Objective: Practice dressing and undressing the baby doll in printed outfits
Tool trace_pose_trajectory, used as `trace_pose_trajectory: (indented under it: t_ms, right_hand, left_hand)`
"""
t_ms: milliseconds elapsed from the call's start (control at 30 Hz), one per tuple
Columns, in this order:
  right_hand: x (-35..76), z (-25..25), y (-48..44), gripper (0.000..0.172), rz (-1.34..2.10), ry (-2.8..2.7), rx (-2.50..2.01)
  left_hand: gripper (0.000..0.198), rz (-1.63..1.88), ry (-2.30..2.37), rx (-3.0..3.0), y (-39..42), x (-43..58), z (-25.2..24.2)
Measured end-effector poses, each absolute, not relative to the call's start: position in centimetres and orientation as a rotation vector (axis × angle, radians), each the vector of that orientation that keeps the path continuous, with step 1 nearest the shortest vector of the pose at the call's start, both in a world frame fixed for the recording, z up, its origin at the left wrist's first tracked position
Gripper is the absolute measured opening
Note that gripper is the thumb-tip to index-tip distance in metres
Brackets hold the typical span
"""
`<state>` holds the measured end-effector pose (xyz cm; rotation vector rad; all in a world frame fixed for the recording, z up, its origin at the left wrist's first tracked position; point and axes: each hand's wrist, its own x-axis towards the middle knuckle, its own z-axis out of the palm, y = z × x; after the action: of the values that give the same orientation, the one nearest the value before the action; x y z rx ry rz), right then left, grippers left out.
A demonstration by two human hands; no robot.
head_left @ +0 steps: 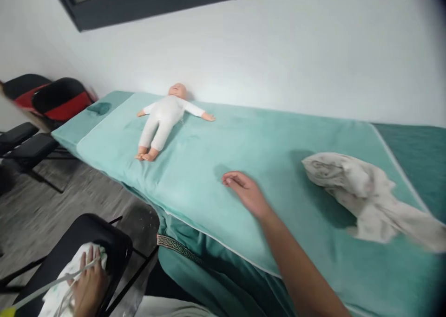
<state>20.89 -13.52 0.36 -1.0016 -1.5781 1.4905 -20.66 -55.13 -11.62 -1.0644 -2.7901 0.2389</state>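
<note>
My left hand [89, 280] lies with fingers stretched out on a white cloth [57, 291] with green marks, on a black chair seat [99, 231]. A pale cord [45, 287] crosses its fingers. Over the green-covered bed [216, 205], my right hand [245, 191] is loosely closed, thumb against the curled fingers, with nothing seen in it. A baby doll [162, 117] in a white suit is on its back beyond that hand, arms spread and feet towards me. To the right sits a crumpled off-white cloth [362, 187], apart from both hands.
Black and red chairs [61, 96] stand past the bed's left end. A white wall [261, 52] with a dark-framed window [156, 6] runs along the far side. Green fabric with a patterned trim [177, 247] hangs from the near edge.
</note>
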Motion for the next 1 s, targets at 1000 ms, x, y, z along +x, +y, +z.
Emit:
trace_pose_trajectory:
  t_ms: [1000]
  right_hand:
    - [31.0,-4.3,-38.7,0.033,1.667,-2.082,-1.796]
  left_hand:
    - [0.037,0.143,-2.648,-2.870,-38.1,-9.7,-2.9]
